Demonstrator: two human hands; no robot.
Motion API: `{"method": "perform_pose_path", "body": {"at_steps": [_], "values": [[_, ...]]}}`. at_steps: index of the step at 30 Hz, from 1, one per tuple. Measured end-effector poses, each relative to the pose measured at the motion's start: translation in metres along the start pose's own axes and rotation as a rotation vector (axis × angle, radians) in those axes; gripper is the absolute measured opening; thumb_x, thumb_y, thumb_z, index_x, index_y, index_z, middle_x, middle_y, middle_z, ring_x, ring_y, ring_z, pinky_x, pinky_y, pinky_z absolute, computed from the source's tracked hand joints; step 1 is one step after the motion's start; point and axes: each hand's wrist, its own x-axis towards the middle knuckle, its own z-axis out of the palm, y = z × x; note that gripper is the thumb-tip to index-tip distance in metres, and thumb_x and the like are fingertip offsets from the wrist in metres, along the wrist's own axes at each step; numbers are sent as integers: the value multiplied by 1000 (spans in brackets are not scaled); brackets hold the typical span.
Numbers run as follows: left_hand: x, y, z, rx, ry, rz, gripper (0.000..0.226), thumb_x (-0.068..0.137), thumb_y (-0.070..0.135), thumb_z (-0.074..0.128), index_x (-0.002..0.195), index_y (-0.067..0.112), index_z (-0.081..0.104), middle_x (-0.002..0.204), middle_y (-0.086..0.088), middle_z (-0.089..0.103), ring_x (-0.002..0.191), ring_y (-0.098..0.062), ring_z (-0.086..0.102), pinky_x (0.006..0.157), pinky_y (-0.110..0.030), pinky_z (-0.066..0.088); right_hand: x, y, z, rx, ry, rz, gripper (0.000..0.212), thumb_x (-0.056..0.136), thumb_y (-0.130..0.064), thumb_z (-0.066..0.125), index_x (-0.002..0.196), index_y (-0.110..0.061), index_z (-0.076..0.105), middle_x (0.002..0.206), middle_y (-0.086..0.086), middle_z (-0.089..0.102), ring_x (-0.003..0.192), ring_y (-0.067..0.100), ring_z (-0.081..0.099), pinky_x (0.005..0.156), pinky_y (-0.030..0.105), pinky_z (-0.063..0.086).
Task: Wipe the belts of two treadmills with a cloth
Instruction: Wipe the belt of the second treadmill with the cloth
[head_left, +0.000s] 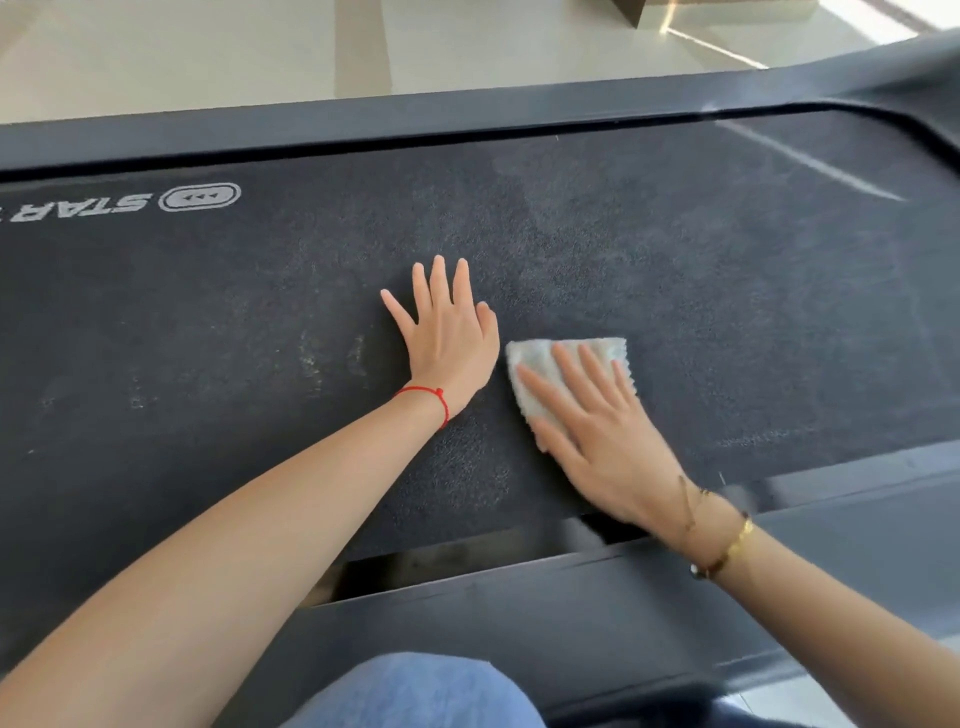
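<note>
Denim-clad knee (415, 693) at bottom centre, against the grey near side rail (519, 613). Above it, dark treadmill belt (208, 322) across mid-frame, pale smudges left of centre, logo (200, 197) upper left. Left hand (449, 332) flat on belt, fingers spread. Right hand (597, 421) just beside, straight fingers slightly apart, pressing white cloth (540, 364) onto belt, centre-right. Red string bracelet (434, 397), gold bracelet (727, 551) on wrists.

Both forearms bare, no sleeves. Left wrist: thin red string bracelet (435, 396) with small bead. Right wrist: gold bangle (736, 543) plus fine chain. Blue denim trouser knee (415, 693) at near edge.
</note>
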Motion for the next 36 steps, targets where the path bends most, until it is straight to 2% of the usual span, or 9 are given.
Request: {"method": "perform_pose_path", "body": {"at_steps": [3,8,11,15,19,23,27,31,36], "values": [[8,8,5,6,1,1,57,103,31,29,157,17,16,165,-8,10,152,-29,0,116,-66,-2,-17,1,-1,31,-43,-140,52,103,-48,18,154,-39,15,165,-4,5,152,20,-5,123,41,-3],[23,11,12,37,26,-31,55,103,30,28,157,19,17,165,-6,10,152,-28,0,116,-67,-3,16,50,-10,1,-29,-199,53,102,-48,17,154,-36,20,164,-1,12,151,22,5,123,42,7],[32,11,14,87,43,-33,55,104,30,27,157,19,17,165,-6,10,152,-29,0,116,-67,-3,70,96,-22,-32,47,-70,51,104,-41,26,154,-29,25,161,6,19,148,28,13,120,46,11],[53,13,15,113,69,-73,54,104,30,26,157,20,18,165,-6,11,152,-30,1,115,-68,-2,133,102,-23,-24,69,103,50,105,-40,26,154,-30,22,162,7,14,148,32,8,120,50,2],[69,18,21,82,61,-100,53,104,29,27,156,22,19,165,-5,11,152,-29,1,115,-68,-2,132,74,-8,29,36,-159,50,105,-42,25,154,-36,19,164,3,12,151,30,4,121,48,-3],[72,20,27,72,36,-124,53,104,30,26,156,24,19,165,-2,11,152,-27,2,115,-67,-3,156,110,-19,57,22,-265,48,105,-39,27,153,-34,25,163,3,15,150,28,8,121,46,3],[75,19,32,80,58,-148,54,104,32,24,157,25,18,165,-2,12,152,-26,2,117,-65,-1,236,146,-29,-11,68,-77,49,106,-37,26,154,-29,24,163,9,15,149,33,9,120,50,5],[73,22,34,116,84,-137,55,103,33,24,157,24,18,164,-3,14,152,-28,5,117,-67,4,302,137,-31,25,48,78,49,104,-41,21,153,-36,21,164,6,8,150,33,1,120,53,-4],[73,22,36,153,79,-142,57,101,35,19,157,25,16,165,-2,12,152,-27,4,117,-66,5,325,82,-12,2,2,-243,50,105,-42,22,154,-35,21,164,3,10,151,31,4,120,51,-1]]}}
